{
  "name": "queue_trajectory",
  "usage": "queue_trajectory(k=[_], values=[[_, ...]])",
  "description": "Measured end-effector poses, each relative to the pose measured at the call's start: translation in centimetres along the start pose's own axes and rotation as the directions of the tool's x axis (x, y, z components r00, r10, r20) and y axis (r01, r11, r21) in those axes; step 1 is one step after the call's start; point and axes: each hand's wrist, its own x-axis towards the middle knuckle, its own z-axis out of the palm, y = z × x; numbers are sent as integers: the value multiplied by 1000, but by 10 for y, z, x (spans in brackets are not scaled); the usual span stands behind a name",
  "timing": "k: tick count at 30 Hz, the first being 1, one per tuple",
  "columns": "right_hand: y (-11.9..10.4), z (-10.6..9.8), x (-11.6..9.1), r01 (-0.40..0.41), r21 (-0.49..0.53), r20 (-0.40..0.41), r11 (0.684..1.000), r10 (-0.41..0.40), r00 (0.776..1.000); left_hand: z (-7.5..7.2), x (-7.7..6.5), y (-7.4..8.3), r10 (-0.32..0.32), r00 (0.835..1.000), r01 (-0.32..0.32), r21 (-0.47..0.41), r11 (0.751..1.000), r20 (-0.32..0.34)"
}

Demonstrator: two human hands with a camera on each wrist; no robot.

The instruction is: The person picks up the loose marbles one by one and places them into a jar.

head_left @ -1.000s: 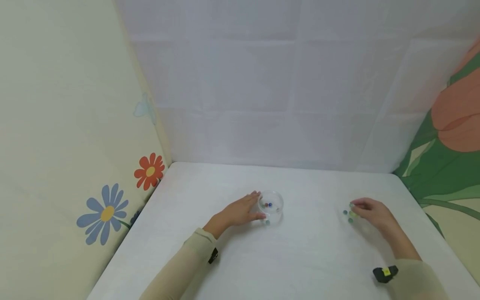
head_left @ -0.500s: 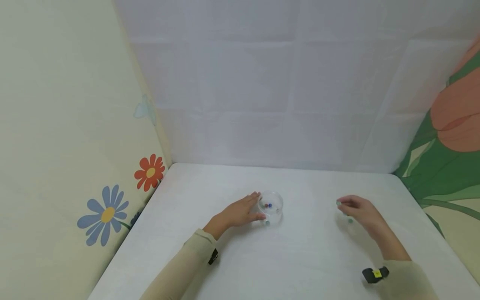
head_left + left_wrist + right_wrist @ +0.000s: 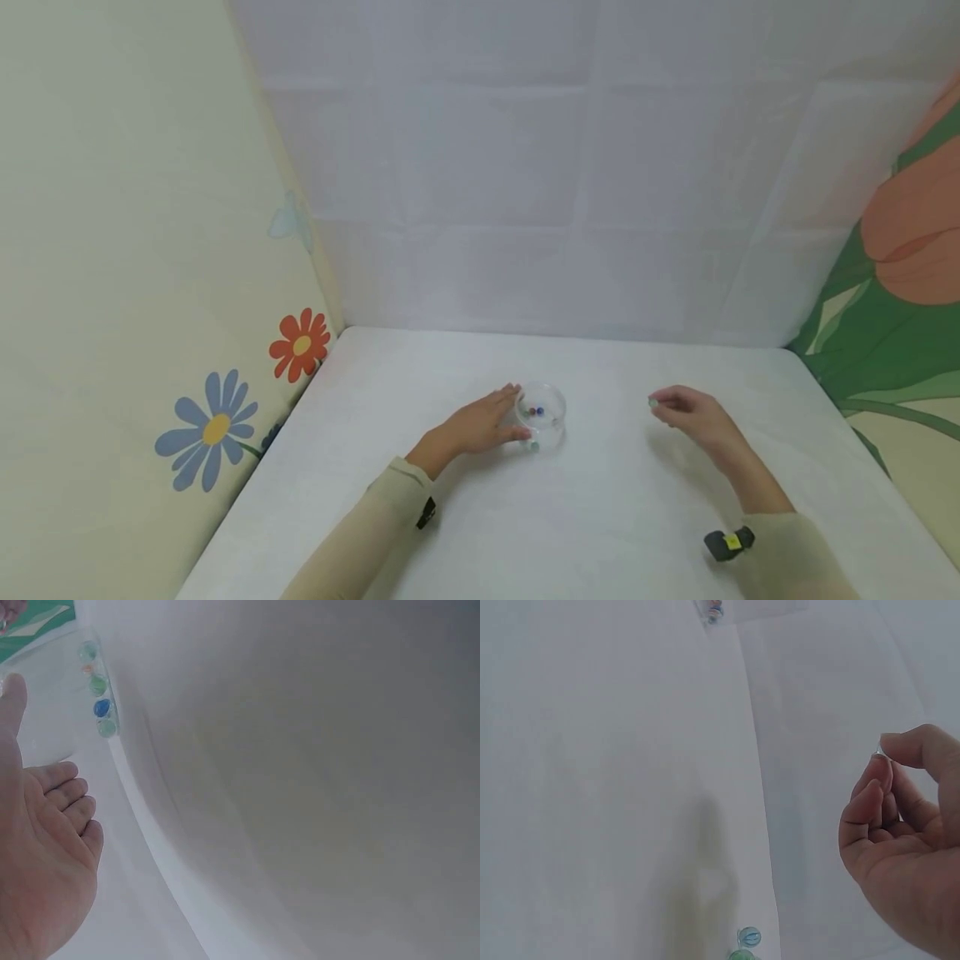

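Note:
My left hand (image 3: 480, 423) holds a clear round plastic container (image 3: 555, 427) upright on the table, thumb on the near side and fingers at the left. Inside lie several glass marbles, including a blue marble (image 3: 102, 708) and a green marble (image 3: 97, 685) in the left wrist view. My right hand (image 3: 701, 421) pinches a pale green glass marble (image 3: 652, 402) between thumb and fingertips, raised over the table to the right of the container. Its fingers mostly cover that marble in the right wrist view.
Loose marbles lie on the table below the right hand in the right wrist view: a bluish marble (image 3: 750, 937) and a green marble (image 3: 742, 955). The right hand hides them in the head view. A white cloth covers the table (image 3: 450, 517). Flowered panels stand at both sides.
My right hand has lifted the pale green marble from the loose group and carried it left toward the container. The left hand and container stay in place.

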Motion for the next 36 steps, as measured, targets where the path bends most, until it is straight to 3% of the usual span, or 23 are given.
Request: queue_trajectory(k=[4, 13, 36], values=[[-3, 6, 4, -8, 8, 6, 1000, 7, 1000, 0, 0, 1, -4, 1000, 4, -1, 1000, -2], [-16, 17, 6, 67, 36, 21, 997, -68, 997, -4, -3, 4, 2, 1000, -2, -12, 1000, 3], [-42, 49, 18, 97, 97, 90, 991, -106, 990, -3, -1, 2, 9, 1000, -9, -6, 1000, 1]])
